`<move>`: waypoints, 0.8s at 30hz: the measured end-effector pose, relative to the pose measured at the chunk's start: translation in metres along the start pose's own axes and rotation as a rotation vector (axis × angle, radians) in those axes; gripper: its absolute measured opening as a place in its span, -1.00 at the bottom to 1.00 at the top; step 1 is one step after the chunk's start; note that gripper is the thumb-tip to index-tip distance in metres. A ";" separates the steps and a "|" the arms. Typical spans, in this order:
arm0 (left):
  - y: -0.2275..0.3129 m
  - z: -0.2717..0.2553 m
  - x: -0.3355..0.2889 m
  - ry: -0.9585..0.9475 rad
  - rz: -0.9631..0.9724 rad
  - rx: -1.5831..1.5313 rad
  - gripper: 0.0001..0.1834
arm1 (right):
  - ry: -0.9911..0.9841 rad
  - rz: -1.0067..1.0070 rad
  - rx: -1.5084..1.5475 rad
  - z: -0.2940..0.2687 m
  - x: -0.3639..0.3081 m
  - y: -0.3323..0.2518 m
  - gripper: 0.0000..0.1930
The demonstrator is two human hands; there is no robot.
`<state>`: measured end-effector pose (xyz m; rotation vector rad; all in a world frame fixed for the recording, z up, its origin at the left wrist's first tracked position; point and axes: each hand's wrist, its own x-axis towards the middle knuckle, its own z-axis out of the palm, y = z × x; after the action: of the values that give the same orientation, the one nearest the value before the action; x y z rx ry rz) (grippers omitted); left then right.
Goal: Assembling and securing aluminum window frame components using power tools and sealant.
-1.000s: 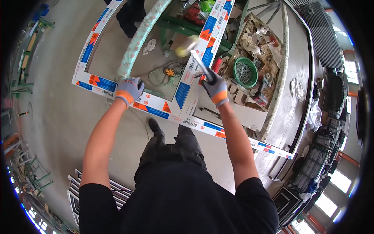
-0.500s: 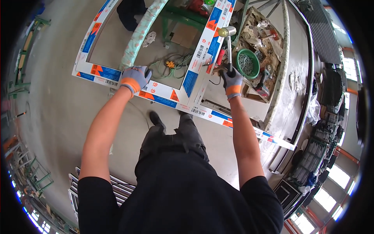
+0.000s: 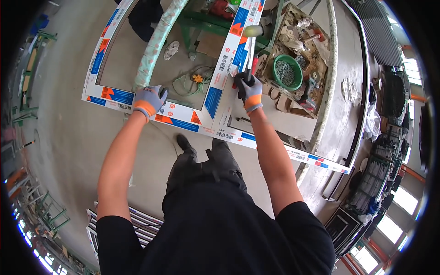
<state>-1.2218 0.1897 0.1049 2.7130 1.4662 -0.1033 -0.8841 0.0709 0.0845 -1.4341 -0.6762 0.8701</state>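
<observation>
My right hand, in a grey glove with an orange cuff, is wrapped round the handle of a mallet. The yellowish mallet head lies over the right upright of a large frame covered in white, blue and orange film; whether it touches cannot be told. On the frame's near bar rests my left hand, gloved alike, its fingers curled over the bar. Just beyond it, a padded support wrapped in pale green patterned material runs away under the frame.
Right of the mallet, a wooden tray holds a green bowl of screws, a cordless drill and scraps. Cables lie on the floor inside the frame. A person in dark clothes stands at the far left. Striped profiles lie behind me.
My right hand has moved left with the mallet, bringing its head over the frame's upright. The left hand stays on the near bar while the whole view shifts slightly.
</observation>
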 end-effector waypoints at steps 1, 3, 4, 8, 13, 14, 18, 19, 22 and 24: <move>0.006 -0.008 0.003 -0.054 -0.013 0.014 -0.59 | 0.006 0.011 -0.002 -0.004 -0.002 0.003 -0.87; 0.012 -0.011 0.006 -0.118 -0.028 0.031 -0.54 | 0.063 0.085 0.045 -0.008 -0.005 0.006 -0.83; 0.009 -0.010 0.007 -0.094 -0.032 0.039 -0.54 | 0.050 -0.015 0.005 -0.005 -0.011 0.005 -0.79; 0.002 -0.009 0.006 -0.125 -0.066 0.037 -0.54 | 0.054 0.044 -0.154 -0.015 -0.067 -0.031 -0.74; -0.009 -0.011 0.007 -0.187 -0.051 0.006 -0.57 | 0.015 -0.137 -0.320 -0.008 -0.160 -0.056 -0.81; -0.017 0.002 0.004 -0.094 -0.010 0.009 -0.61 | -0.067 -0.036 -0.395 -0.004 -0.177 -0.059 -0.80; -0.022 -0.006 -0.001 -0.078 -0.002 -0.054 -0.62 | -0.139 -0.117 -0.801 0.031 -0.228 -0.058 -0.72; -0.023 -0.008 -0.002 -0.092 -0.011 -0.071 -0.61 | -0.156 -0.113 -0.924 0.035 -0.238 -0.052 -0.72; -0.028 -0.009 -0.002 -0.104 -0.009 -0.078 -0.60 | -0.209 -0.103 -0.987 0.056 -0.258 -0.048 -0.69; -0.033 -0.007 -0.001 -0.106 0.001 -0.067 -0.60 | -0.214 -0.104 -0.988 0.073 -0.262 -0.059 -0.68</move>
<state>-1.2500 0.2072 0.1109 2.6119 1.4138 -0.1911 -1.0811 -0.1039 0.1752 -2.1515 -1.4543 0.6162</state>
